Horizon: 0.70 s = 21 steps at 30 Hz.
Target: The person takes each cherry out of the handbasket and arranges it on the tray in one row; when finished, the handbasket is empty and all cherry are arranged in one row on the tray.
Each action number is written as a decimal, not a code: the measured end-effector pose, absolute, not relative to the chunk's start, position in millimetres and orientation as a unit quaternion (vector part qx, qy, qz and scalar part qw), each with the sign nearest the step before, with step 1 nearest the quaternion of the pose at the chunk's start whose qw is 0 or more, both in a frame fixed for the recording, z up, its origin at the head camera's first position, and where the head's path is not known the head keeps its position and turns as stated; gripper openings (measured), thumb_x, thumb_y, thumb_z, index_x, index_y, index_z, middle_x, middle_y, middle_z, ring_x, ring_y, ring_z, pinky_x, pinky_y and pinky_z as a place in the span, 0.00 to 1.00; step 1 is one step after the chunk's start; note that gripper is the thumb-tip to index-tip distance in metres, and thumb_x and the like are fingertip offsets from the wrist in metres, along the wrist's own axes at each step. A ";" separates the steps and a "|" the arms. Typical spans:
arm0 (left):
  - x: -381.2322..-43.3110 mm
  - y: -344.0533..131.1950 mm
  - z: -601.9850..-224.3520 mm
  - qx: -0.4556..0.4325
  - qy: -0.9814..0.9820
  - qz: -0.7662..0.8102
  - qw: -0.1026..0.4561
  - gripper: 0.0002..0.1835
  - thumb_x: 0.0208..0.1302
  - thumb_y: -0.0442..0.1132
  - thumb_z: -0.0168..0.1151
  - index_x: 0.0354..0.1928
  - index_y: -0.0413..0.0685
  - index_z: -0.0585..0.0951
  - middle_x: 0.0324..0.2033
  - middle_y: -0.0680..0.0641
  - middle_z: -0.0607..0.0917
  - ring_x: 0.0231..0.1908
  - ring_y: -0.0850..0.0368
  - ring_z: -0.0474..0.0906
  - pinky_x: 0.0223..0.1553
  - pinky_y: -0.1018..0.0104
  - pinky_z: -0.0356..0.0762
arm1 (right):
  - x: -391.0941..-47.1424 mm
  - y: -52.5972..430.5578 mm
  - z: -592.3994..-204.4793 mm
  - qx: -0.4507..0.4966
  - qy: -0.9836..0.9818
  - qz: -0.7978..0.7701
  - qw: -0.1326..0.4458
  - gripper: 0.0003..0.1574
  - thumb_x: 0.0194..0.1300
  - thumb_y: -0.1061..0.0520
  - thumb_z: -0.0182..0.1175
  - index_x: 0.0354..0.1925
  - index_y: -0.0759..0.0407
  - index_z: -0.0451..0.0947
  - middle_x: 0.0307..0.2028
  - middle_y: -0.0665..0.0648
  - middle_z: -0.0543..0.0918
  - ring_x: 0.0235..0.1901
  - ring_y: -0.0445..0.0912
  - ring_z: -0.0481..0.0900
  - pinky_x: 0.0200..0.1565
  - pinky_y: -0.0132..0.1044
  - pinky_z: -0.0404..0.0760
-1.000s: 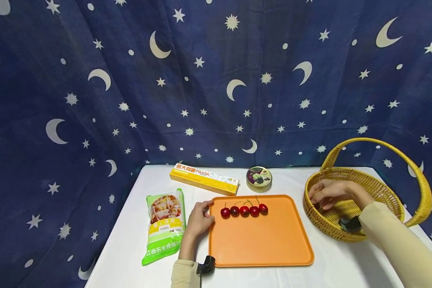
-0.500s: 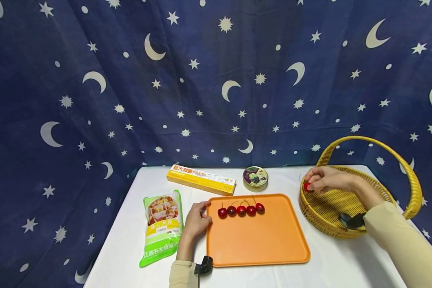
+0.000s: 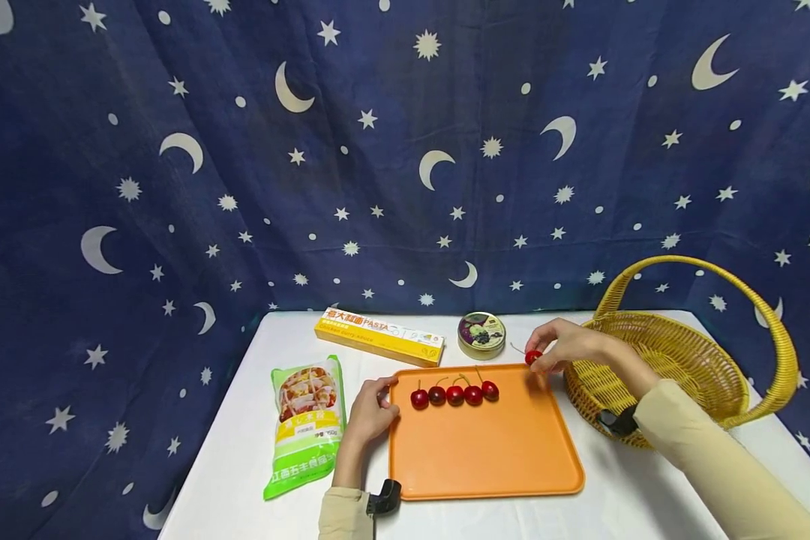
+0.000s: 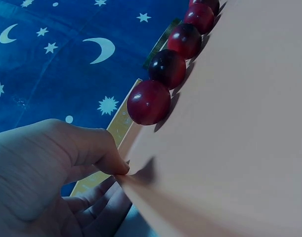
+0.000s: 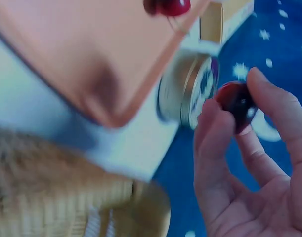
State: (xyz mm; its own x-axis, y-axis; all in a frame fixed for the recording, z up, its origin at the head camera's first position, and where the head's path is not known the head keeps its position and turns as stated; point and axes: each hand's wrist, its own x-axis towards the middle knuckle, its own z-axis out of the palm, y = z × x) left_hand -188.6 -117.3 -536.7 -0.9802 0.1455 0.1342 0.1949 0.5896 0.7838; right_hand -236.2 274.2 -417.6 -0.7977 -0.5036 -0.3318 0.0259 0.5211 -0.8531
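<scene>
My right hand (image 3: 563, 345) pinches a dark red cherry (image 3: 532, 357) between thumb and fingertips, above the tray's far right corner; its thin stem points up and left. In the right wrist view the same cherry (image 5: 238, 105) sits between the fingers. My left hand (image 3: 371, 410) grips the left rim of the orange tray (image 3: 486, 457), thumb on top and fingers beneath, as the left wrist view shows. Several cherries (image 3: 455, 395) lie in a row along the tray's far side, stems toward the back.
A yellow wicker basket (image 3: 736, 390) with a tall handle stands to the right, partly behind my right arm. Behind the tray are a yellow pasta box (image 3: 378, 337) and a round tin (image 3: 481, 335). A green and white food bag (image 3: 307, 424) lies on the left.
My right hand has come up out of the basket with a cherry and moved left to the tray's far right corner. The left hand stays on the tray rim.
</scene>
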 end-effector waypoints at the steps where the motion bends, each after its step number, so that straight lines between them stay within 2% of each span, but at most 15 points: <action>1: -188.5 -117.2 -536.4 -0.095 -0.891 -0.444 0.027 0.28 0.46 0.26 0.65 0.55 0.38 0.81 0.40 0.42 0.77 0.26 0.63 0.70 0.35 0.66 0.68 | -236.1 269.0 -420.7 -0.151 0.823 -0.467 0.286 0.17 0.53 0.68 0.66 0.42 0.75 0.78 0.34 0.61 0.82 0.27 0.45 0.79 0.31 0.36 0.80; 7: -188.1 -116.7 -535.2 -0.092 -0.892 -0.443 0.022 0.28 0.47 0.27 0.65 0.55 0.38 0.81 0.40 0.41 0.77 0.26 0.63 0.69 0.36 0.66 0.68 | -234.1 244.2 -445.9 -0.162 0.833 -0.443 0.289 0.19 0.44 0.74 0.62 0.40 0.76 0.77 0.32 0.62 0.81 0.27 0.44 0.78 0.31 0.35 0.79; 13: -188.3 -116.1 -534.9 -0.095 -0.892 -0.441 0.021 0.28 0.46 0.27 0.65 0.55 0.38 0.81 0.40 0.41 0.77 0.26 0.64 0.69 0.36 0.66 0.68 | -232.9 235.9 -464.4 -0.166 0.851 -0.415 0.275 0.15 0.46 0.73 0.67 0.36 0.75 0.76 0.25 0.54 0.77 0.24 0.40 0.74 0.27 0.32 0.76; 17: -188.5 -117.1 -535.0 -0.097 -0.891 -0.442 0.025 0.28 0.46 0.26 0.65 0.55 0.39 0.81 0.40 0.41 0.77 0.26 0.63 0.69 0.36 0.66 0.68 | -234.0 233.3 -469.0 -0.178 0.853 -0.410 0.269 0.15 0.46 0.72 0.69 0.34 0.76 0.77 0.24 0.54 0.77 0.24 0.40 0.73 0.26 0.29 0.74; 21: -188.3 -117.2 -536.0 -0.097 -0.892 -0.441 0.025 0.28 0.45 0.26 0.65 0.55 0.38 0.81 0.39 0.41 0.77 0.27 0.62 0.69 0.36 0.65 0.67 | -233.7 232.0 -474.5 -0.203 0.853 -0.407 0.256 0.15 0.46 0.68 0.73 0.31 0.70 0.77 0.22 0.52 0.77 0.23 0.38 0.73 0.27 0.30 0.73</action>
